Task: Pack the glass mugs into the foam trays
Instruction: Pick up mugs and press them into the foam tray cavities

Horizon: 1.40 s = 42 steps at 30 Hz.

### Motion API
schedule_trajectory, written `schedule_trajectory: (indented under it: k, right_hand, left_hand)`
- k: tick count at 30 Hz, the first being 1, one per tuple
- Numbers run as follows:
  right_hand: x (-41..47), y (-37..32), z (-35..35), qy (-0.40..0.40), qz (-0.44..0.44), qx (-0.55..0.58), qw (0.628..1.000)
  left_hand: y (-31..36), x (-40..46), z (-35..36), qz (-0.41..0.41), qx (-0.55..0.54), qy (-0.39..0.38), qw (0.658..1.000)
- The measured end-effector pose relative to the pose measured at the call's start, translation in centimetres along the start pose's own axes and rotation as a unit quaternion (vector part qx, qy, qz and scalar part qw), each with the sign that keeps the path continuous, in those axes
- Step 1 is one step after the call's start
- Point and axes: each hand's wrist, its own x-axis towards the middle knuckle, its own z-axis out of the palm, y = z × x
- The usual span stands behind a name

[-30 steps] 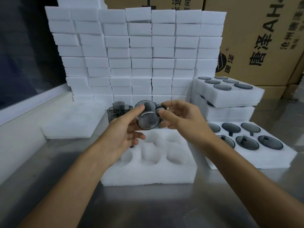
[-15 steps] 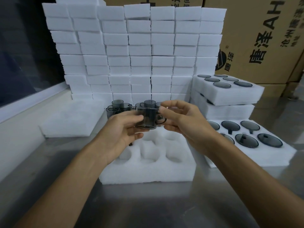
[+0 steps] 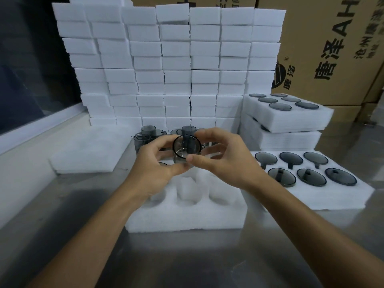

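Observation:
I hold one smoky grey glass mug (image 3: 185,149) tipped with its round mouth toward me, above the far side of a white foam tray (image 3: 187,217) with round pockets. My left hand (image 3: 154,163) grips the mug from the left and below. My right hand (image 3: 218,157) pinches it from the right, thumb on its lower rim. More grey mugs (image 3: 148,133) stand in a loose group behind my hands, partly hidden.
A wall of stacked white foam blocks (image 3: 174,65) rises behind. Flat foam sheets (image 3: 89,150) lie at left. At right, a tray filled with mugs (image 3: 311,177) lies flat, and further filled trays (image 3: 288,115) are stacked behind it. Cardboard boxes (image 3: 332,48) stand at back right.
The mug, upright half a second ago, has been turned so its mouth faces me. Both hands stay on it above the tray's far side.

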Motion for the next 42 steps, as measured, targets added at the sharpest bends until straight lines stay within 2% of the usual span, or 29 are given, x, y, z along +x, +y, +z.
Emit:
schedule_trajectory:
  k: [3, 7, 11, 17, 22, 42]
  right_hand:
    - [0.0, 0.2, 0.1, -0.012, 0.004, -0.023, 1.000]
    - [0.0, 0.9, 0.4, 0.001, 0.024, -0.028, 0.999]
    - [0.1, 1.8, 0.6, 0.004, 0.060, -0.007, 0.998]
    - [0.3, 2.5, 0.8, 0.015, 0.058, -0.007, 0.998]
    - [0.4, 2.7, 0.7, 0.020, 0.053, -0.006, 0.998]
    - [0.0, 3.4, 1.1, 0.001, 0.077, 0.038, 0.996]
  left_hand:
    - [-0.6, 0.1, 0.4, 0.010, 0.048, 0.011, 0.999]
    - [-1.8, 0.3, 1.0, 0.003, 0.058, 0.042, 0.997]
    - [-2.9, 0.5, 1.0, 0.004, 0.113, 0.022, 0.993]
    - [-3.2, 0.5, 0.9, 0.005, 0.168, 0.034, 0.985]
    - [-3.6, 0.5, 0.8, 0.008, 0.171, 0.051, 0.984]
    - [-3.5, 0.6, 0.5, -0.012, 0.174, 0.041, 0.984]
